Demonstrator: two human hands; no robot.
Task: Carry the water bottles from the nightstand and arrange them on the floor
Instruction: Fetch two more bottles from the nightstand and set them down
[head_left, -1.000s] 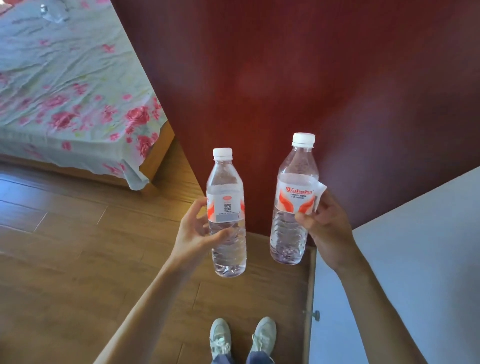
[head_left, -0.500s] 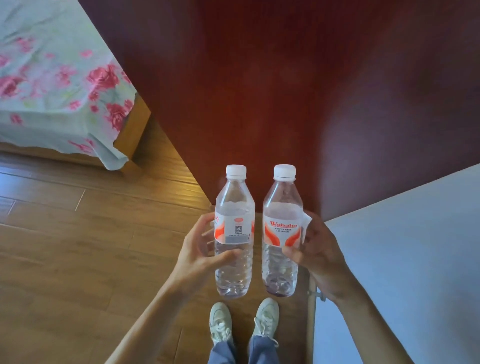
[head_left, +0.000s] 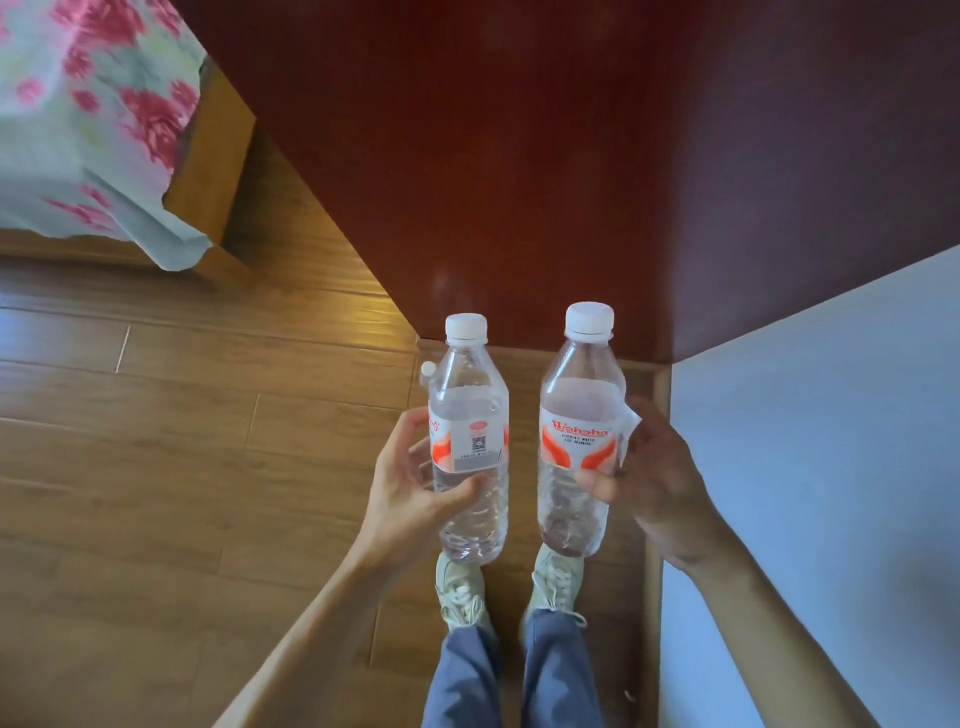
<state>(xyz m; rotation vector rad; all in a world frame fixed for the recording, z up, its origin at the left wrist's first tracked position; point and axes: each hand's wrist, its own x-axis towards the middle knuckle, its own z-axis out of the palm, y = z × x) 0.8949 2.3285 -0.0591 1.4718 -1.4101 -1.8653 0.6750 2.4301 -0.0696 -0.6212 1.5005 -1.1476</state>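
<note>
Gripping bottles upright: left hand (head_left: 410, 488) left bottle (head_left: 470, 441), right hand (head_left: 649, 483) right bottle (head_left: 579, 447).

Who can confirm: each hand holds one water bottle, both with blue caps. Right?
Wrong on colour: the head view shows the left cap and right cap are white. Otherwise yes: the left hand holds the left bottle, the right hand holds the right bottle.
</note>
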